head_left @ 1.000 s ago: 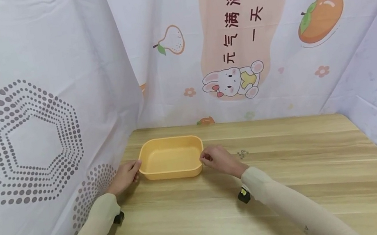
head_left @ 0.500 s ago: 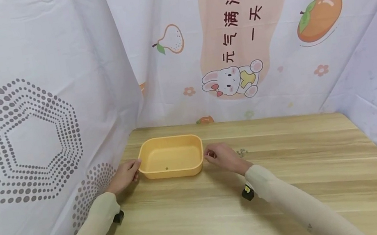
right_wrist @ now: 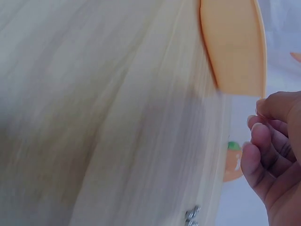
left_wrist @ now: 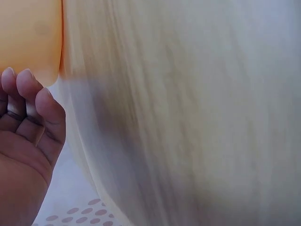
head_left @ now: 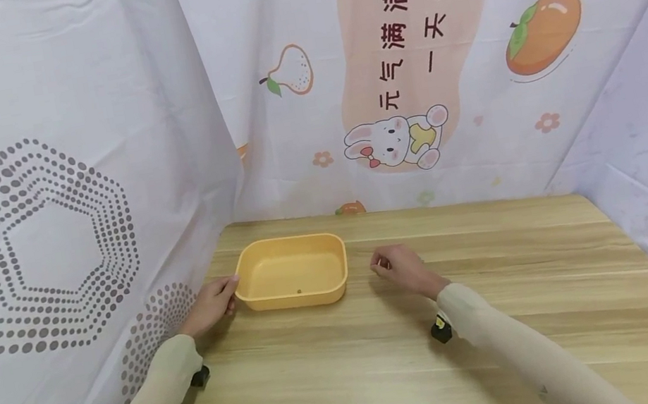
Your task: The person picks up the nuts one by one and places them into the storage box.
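A yellow plastic tray (head_left: 293, 271) rests on the wooden table, with one tiny dark piece (head_left: 299, 292) inside by its front wall. My left hand (head_left: 212, 305) grips the tray's left end, thumb over the rim and fingers bent against the outside wall, as the left wrist view shows. Off the tray's right side, over the table, my right hand (head_left: 402, 267) has loosely bent fingers, thumb tip close to the index finger, and nothing shows between them. Several small shiny metal pieces (right_wrist: 192, 215) lie on the table near it; in the head view the hand hides them.
The wooden table (head_left: 339, 371) reaches back to a printed white curtain (head_left: 302, 148). Another curtain (head_left: 68, 252) hangs close beside my left arm. A small black device (head_left: 441, 329) is strapped at the right wrist, and a similar one (head_left: 200, 376) at the left.
My right hand has left the tray's right rim and moved rightward, now covering the small metal pieces. A tiny dark piece has appeared inside the tray. The left hand keeps its grip.
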A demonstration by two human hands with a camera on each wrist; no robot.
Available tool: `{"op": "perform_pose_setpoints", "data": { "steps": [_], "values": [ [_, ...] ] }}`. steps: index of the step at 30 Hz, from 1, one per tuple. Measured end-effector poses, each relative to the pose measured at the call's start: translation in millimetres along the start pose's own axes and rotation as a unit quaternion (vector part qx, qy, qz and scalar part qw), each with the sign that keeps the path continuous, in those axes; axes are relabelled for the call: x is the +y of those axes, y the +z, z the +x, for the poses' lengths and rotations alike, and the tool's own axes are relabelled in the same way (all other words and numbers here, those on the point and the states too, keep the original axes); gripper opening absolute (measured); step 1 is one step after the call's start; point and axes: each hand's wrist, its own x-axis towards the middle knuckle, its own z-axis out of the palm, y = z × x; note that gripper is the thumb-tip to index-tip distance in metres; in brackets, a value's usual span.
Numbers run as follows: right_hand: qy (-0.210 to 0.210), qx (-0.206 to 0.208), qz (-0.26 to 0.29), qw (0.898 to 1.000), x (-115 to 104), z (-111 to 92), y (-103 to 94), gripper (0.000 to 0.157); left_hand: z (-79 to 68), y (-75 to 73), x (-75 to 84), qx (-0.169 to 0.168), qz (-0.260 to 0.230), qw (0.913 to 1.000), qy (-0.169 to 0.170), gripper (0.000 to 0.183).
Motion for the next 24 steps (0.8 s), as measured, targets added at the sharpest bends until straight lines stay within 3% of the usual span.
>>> {"op": "perform_pose_setpoints", "data": {
  "steps": [14, 24],
  "values": [
    [0.013, 0.011, -0.022, 1.000, 32.7, -13.7, -10.3, 0.005, -4.9, -4.8, -4.5, -0.004, -0.011, 0.9995, 0.028, 0.047],
    [0.060, 0.012, -0.008, 0.998, 56.0, -27.9, -24.5, 0.006, -3.9, -4.9, -6.0, -0.014, -0.007, 0.9992, 0.037, 0.042]
  ]
}}
